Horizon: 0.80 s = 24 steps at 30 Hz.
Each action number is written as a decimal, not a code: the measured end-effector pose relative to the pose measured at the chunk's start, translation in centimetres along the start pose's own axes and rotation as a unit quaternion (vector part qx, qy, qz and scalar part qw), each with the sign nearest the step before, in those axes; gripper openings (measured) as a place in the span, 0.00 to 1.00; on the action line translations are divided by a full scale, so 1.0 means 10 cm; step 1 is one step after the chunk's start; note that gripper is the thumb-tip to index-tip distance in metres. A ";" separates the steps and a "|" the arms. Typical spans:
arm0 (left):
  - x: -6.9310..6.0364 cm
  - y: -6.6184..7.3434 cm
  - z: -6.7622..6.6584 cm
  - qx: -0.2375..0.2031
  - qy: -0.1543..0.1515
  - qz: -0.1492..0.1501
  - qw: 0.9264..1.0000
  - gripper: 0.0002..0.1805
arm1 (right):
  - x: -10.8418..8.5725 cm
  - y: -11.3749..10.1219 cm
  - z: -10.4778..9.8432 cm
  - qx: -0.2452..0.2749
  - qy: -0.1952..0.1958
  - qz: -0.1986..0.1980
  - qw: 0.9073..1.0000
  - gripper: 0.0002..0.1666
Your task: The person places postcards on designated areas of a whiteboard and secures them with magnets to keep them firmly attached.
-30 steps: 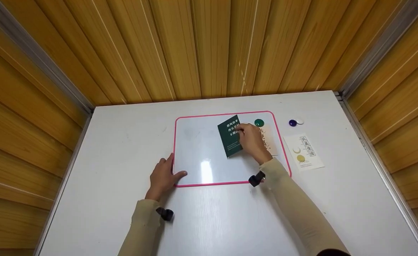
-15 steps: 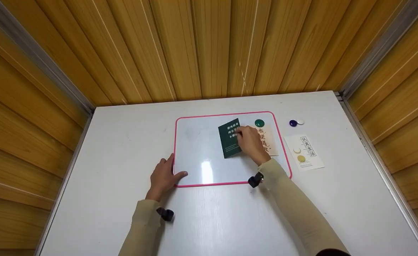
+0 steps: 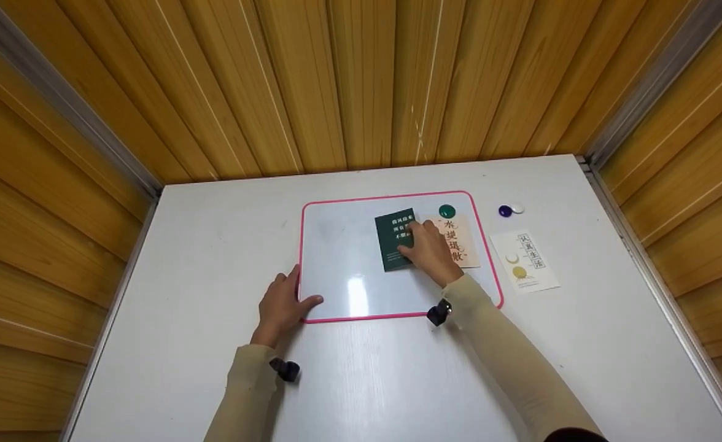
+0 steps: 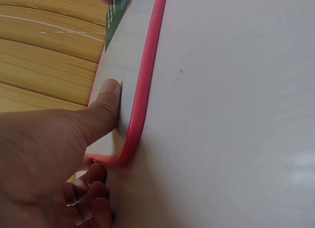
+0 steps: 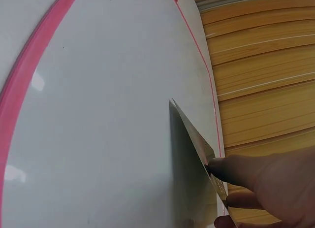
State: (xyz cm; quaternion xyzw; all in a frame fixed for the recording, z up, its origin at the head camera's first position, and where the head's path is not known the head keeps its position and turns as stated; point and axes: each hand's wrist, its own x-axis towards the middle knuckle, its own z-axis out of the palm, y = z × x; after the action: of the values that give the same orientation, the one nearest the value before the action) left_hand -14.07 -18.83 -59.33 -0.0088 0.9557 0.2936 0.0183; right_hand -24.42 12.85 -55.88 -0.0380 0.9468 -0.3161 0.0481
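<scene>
A whiteboard (image 3: 330,270) with a pink rim lies on the table. My left hand (image 3: 280,310) grips its near left corner, thumb on top and fingers curled at the side edge, as the left wrist view shows. My right hand (image 3: 430,250) holds a dark green card (image 3: 392,245) with white writing over the board. In the right wrist view the card (image 5: 202,144) is tilted, one corner close to or touching the board. Beside it a peach card (image 3: 470,239) lies on the board, partly behind my right hand. A round green magnet (image 3: 447,211) sits at its top edge.
Right of the board lies a white card (image 3: 530,270) with a moon and a yellow disc. Above that card, a dark blue magnet (image 3: 505,211) and a white magnet (image 3: 518,209) lie side by side. Wood-patterned walls (image 3: 367,80) enclose the table (image 3: 213,245).
The green card has come down slightly and straightened towards the board. My right thumb now shows on its face, and more of the peach card is visible. The left hand has stayed put.
</scene>
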 end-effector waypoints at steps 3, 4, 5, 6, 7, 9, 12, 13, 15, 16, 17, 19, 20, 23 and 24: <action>0.00 -0.01 0.00 -0.002 -0.001 0.003 1.000 0.53 | -0.02 0.00 0.01 -0.009 -0.007 0.006 1.000 0.34; 0.00 -0.01 0.00 -0.001 -0.001 0.003 1.000 0.53 | -0.03 -0.01 0.02 -0.014 -0.008 0.007 1.000 0.34; 0.00 -0.01 0.00 -0.002 -0.001 0.002 1.000 0.53 | -0.03 -0.01 0.02 -0.020 -0.009 0.008 1.000 0.35; 0.01 -0.01 0.00 -0.002 -0.001 0.001 1.000 0.53 | -0.04 -0.01 0.02 -0.026 -0.009 0.009 1.000 0.34; 0.01 -0.01 0.00 -0.002 -0.002 0.000 1.000 0.53 | -0.04 -0.02 0.03 -0.032 -0.009 0.009 0.999 0.35; 0.01 -0.01 0.00 -0.001 -0.002 -0.002 1.000 0.53 | -0.05 -0.02 0.04 -0.043 -0.005 0.006 0.999 0.34; 0.01 0.00 0.00 -0.003 -0.001 -0.003 1.000 0.53 | -0.06 -0.02 0.06 -0.054 0.001 0.001 0.999 0.35; 0.01 0.00 0.00 -0.003 -0.001 -0.004 1.000 0.53 | -0.06 -0.02 0.06 -0.057 0.003 -0.002 0.998 0.35; 0.01 0.00 0.01 -0.003 0.001 -0.004 1.000 0.53 | -0.07 -0.02 0.07 -0.061 0.008 -0.006 0.998 0.35; 0.01 0.00 0.01 -0.002 0.002 -0.004 1.000 0.53 | -0.08 -0.02 0.08 -0.063 0.010 -0.009 0.998 0.35; 0.01 0.01 0.01 -0.002 0.002 -0.005 1.000 0.53 | -0.08 -0.02 0.08 -0.066 0.011 -0.011 0.998 0.35; 0.01 0.00 0.01 0.000 0.002 -0.006 1.000 0.53 | -0.09 -0.03 0.09 -0.069 0.014 -0.014 0.997 0.34; 0.01 0.00 0.01 0.000 0.001 -0.007 1.000 0.53 | -0.10 -0.03 0.09 -0.070 0.015 -0.014 0.997 0.33; 0.02 0.00 0.01 -0.001 0.000 -0.009 1.000 0.53 | -0.10 -0.03 0.11 -0.077 0.014 -0.016 0.997 0.33; 0.02 -0.01 0.02 0.000 0.000 -0.009 1.000 0.53 | -0.11 -0.04 0.11 -0.079 0.013 -0.016 0.997 0.33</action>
State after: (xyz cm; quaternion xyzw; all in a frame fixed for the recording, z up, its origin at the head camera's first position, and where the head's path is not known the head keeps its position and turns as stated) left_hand -14.22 -18.80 -59.53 -0.0172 0.9556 0.2933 0.0214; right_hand -23.23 12.02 -56.46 -0.0529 0.9686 -0.2414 0.0271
